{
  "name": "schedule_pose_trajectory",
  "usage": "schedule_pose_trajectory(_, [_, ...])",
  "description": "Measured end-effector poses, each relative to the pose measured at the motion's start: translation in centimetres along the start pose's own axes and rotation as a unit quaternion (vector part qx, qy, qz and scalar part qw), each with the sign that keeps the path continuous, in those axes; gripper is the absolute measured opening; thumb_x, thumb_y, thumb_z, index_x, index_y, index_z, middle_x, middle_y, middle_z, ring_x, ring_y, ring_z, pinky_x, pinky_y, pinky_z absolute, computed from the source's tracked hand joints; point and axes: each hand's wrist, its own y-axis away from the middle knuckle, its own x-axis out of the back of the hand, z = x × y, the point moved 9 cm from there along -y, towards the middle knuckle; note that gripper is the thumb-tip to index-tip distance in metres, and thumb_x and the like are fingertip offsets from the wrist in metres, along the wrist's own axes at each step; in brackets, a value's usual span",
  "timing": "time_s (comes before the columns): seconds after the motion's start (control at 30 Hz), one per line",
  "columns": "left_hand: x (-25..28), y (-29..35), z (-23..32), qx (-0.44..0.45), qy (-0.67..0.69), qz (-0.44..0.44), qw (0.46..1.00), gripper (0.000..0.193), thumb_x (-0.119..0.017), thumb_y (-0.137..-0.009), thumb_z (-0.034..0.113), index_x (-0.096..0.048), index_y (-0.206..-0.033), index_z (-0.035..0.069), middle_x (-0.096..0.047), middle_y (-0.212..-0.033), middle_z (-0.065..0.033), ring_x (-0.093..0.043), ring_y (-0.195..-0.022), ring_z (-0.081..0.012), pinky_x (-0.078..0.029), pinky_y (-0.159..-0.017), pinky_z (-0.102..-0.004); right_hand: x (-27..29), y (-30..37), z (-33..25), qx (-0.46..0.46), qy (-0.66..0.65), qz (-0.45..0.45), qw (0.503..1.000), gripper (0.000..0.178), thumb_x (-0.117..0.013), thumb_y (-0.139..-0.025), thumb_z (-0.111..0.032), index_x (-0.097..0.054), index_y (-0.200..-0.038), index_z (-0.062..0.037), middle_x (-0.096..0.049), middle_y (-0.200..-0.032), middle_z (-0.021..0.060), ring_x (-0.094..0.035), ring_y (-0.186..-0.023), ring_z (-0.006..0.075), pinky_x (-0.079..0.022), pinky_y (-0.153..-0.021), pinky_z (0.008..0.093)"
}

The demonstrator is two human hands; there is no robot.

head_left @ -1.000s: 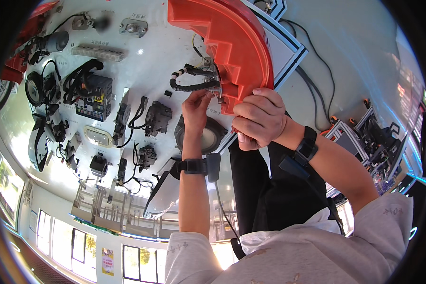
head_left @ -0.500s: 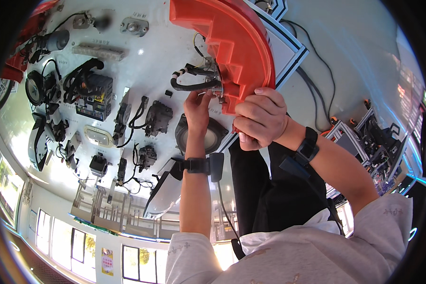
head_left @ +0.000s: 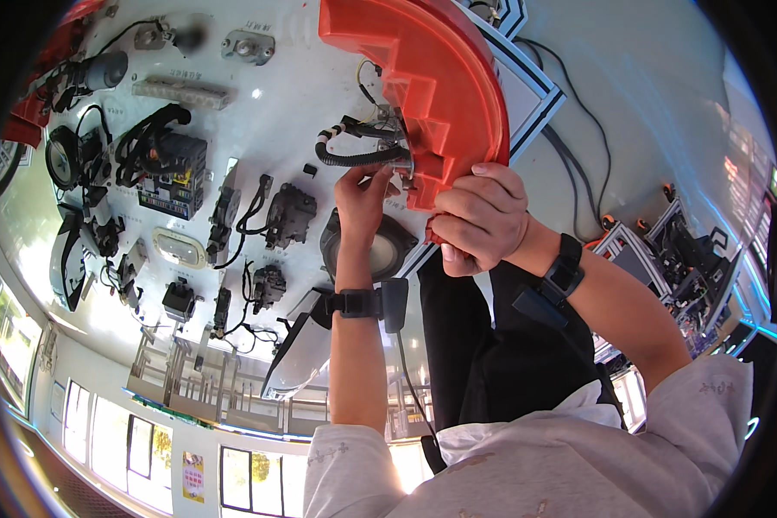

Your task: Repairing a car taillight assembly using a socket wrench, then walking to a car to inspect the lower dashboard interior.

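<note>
A black rectangular plastic fuse box (head_left: pixel 173 181) sits on the glossy white panel (head_left: pixel 285 112), at upper left. Inside it are rows of small blocks, a few of them yellow, too small to count; thick black cables (head_left: pixel 134 142) arch from its upper part. On the right, a white-framed open rack (head_left: pixel 639 252) carries black parts too crowded to tell apart.

There are two bare hands, and between them one large, curved red plastic housing (head_left: pixel 466 95) with a stepped inner edge, reaching out of the top of the view beside the panel's corner. The right hand (head_left: pixel 483 216) is closed firmly around its lower end, fingers curled over it and thumb beneath. The left hand (head_left: pixel 360 203) has thumb and forefinger nearly together at one silver metal bracket (head_left: pixel 409 160) on the housing's inner side; whether they pinch anything cannot be told. One black corrugated hose (head_left: pixel 354 160) with white bands loops from this bracket, just above the left fingertips.

Two round black-rimmed speakers are mounted on the panel: one (head_left: pixel 387 257) partly behind the left forearm, the other (head_left: pixel 63 155) at far left. One pale oval lamp (head_left: pixel 180 248) and one long, pale bar-shaped lamp (head_left: pixel 181 91) also show. Each wrist wears one black strap, two in all: the left strap (head_left: pixel 354 304) and the right strap (head_left: pixel 565 269).
</note>
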Motion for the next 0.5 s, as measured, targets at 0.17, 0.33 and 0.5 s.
schedule_pose_trajectory(0.17, [-1.3,0.6,2.6,0.061,-0.031,-0.033,0.997,0.022,-0.058,-0.09,0.013,-0.06,-0.095,-0.009,-0.063,-0.066,-0.0122,-0.064,-0.052,-0.0193,-0.049,-0.046,-0.027,0.1,0.0,0.1,0.003,0.0,-0.006,1.0,0.008,-0.052,-0.067,-0.021,-0.055,-0.069,-0.0141,-0.06,-0.08,0.001,-0.058,-0.068,0.0151,-0.042,-0.088,0.0328])
schedule_pose_trajectory(0.33, [-1.6,0.4,2.3,0.115,-0.016,-0.078,0.99,0.021,-0.055,-0.092,0.013,-0.057,-0.099,-0.007,-0.063,-0.067,-0.0125,-0.064,-0.051,-0.0211,-0.05,-0.046,-0.0288,0.0,0.0,0.0,0.001,0.007,-0.017,1.0,0.009,-0.053,-0.066,-0.022,-0.056,-0.069,-0.0145,-0.061,-0.08,0.0015,-0.058,-0.068,0.015,-0.042,-0.088,0.0332])
schedule_pose_trajectory(0.5, [-1.9,0.4,0.8,0.119,0.161,-0.122,0.972,0.024,-0.049,-0.094,0.014,-0.055,-0.107,-0.005,-0.066,-0.08,-0.0144,-0.068,-0.065,-0.0222,-0.054,-0.061,-0.0311,-0.3,0.1,-0.1,0.006,0.012,-0.028,1.0,0.012,-0.052,-0.07,-0.026,-0.056,-0.072,-0.0154,-0.061,-0.081,-0.0001,-0.057,-0.071,0.0156,-0.04,-0.09,0.0343])
